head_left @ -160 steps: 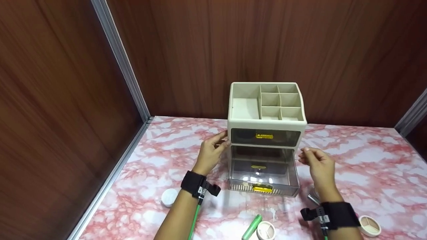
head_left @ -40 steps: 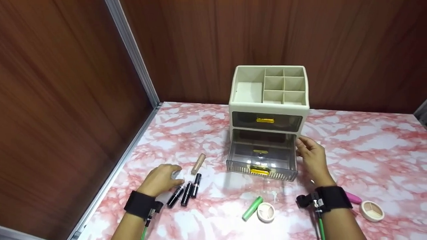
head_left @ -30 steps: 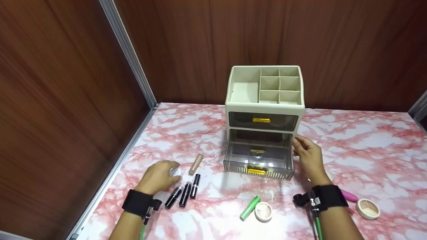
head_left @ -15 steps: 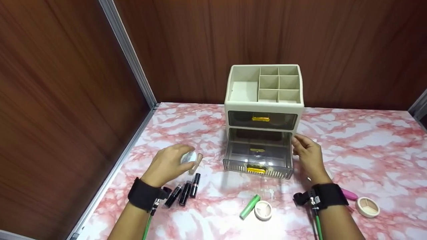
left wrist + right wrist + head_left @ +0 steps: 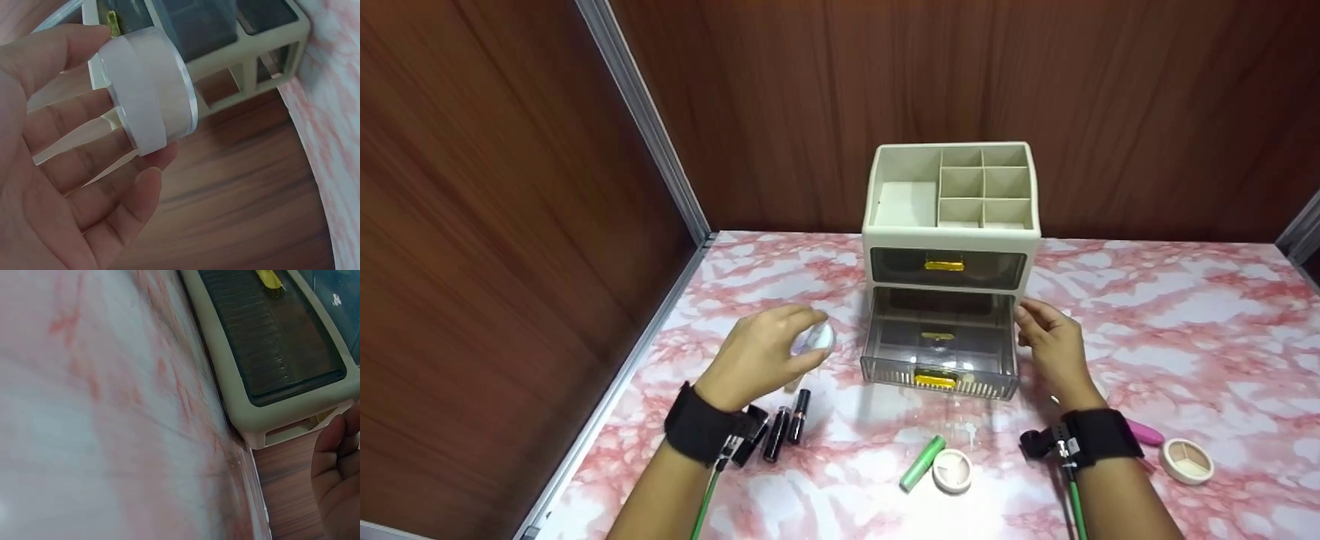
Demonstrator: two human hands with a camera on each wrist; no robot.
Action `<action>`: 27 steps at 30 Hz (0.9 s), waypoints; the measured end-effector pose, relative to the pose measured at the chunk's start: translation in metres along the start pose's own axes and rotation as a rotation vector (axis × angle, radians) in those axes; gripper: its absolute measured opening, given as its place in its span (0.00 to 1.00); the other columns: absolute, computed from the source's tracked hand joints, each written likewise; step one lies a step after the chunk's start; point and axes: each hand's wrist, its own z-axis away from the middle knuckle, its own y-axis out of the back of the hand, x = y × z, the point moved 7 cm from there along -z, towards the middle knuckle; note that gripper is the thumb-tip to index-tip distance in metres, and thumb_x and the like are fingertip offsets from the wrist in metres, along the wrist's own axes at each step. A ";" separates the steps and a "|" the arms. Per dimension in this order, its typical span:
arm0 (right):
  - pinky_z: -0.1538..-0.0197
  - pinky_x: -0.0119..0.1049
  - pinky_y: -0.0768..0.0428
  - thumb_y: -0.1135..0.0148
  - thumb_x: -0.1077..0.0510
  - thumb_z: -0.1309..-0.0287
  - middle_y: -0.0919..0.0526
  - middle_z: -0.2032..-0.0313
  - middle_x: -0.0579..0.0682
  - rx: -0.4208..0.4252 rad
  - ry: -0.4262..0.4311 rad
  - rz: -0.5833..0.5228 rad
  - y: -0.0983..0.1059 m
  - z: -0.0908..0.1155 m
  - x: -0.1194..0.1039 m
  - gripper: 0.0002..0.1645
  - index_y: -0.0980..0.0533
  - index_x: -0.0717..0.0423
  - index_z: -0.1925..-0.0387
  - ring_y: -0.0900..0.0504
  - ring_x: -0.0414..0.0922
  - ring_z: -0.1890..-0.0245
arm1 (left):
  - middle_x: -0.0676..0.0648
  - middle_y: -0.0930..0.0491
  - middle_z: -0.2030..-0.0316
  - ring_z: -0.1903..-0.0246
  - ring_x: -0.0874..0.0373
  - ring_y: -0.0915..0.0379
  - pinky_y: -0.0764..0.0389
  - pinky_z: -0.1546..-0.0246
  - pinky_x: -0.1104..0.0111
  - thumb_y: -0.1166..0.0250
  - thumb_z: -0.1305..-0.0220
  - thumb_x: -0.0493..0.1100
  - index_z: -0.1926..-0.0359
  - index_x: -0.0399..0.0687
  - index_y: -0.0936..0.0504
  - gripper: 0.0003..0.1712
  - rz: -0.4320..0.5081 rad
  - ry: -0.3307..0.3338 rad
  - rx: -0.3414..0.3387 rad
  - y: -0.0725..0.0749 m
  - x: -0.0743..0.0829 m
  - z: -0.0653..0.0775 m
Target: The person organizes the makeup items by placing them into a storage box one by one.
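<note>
My left hand point(image 5: 765, 349) holds a small round clear-and-white jar point(image 5: 149, 90) between thumb and fingers, left of the cream makeup organizer point(image 5: 952, 238). The jar overlaps the organizer in the left wrist view. The organizer's lower see-through drawer point(image 5: 941, 367) with a gold handle is pulled out; its upper drawer point(image 5: 900, 268) is closed. My right hand point(image 5: 1054, 341) has its thumb and fingertips at the organizer's right side, loosely bent. A beige tube point(image 5: 793, 384) lies under my left hand, mostly hidden.
Several black tubes, one a black tube point(image 5: 800, 416), lie below my left hand. In front are a green tube point(image 5: 922, 463) and a round three-part compact point(image 5: 952, 471). Another compact point(image 5: 1187, 461) and a pink item point(image 5: 1145, 433) lie right, beside my right forearm. Wood-look panels point(image 5: 795, 112) enclose the table.
My left hand has left the organizer's side, taken the jar from the left of the table and carried it up and right toward the organizer. My right hand came against the organizer's right side.
</note>
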 end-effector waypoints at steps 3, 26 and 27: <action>0.74 0.29 0.25 0.43 0.44 0.46 0.20 0.69 0.50 0.009 0.025 0.003 0.003 -0.006 0.013 0.22 0.24 0.49 0.52 0.26 0.41 0.78 | 0.52 0.23 0.55 0.57 0.59 0.27 0.25 0.60 0.64 0.37 0.47 0.55 0.47 0.53 0.26 0.27 0.025 -0.031 0.005 -0.002 0.010 -0.013; 0.73 0.30 0.25 0.43 0.45 0.45 0.19 0.65 0.49 -0.026 0.002 -0.012 0.001 -0.004 0.014 0.22 0.25 0.49 0.51 0.24 0.43 0.77 | 0.53 0.24 0.54 0.56 0.62 0.28 0.26 0.58 0.66 0.38 0.48 0.56 0.47 0.53 0.26 0.27 0.093 -0.081 -0.080 -0.039 0.039 -0.055; 0.74 0.29 0.25 0.43 0.45 0.45 0.19 0.65 0.49 -0.026 0.003 -0.021 0.001 -0.005 0.017 0.22 0.25 0.49 0.51 0.25 0.42 0.78 | 0.53 0.23 0.55 0.56 0.62 0.28 0.26 0.59 0.67 0.38 0.48 0.56 0.47 0.53 0.26 0.27 0.096 -0.083 -0.079 -0.039 0.039 -0.056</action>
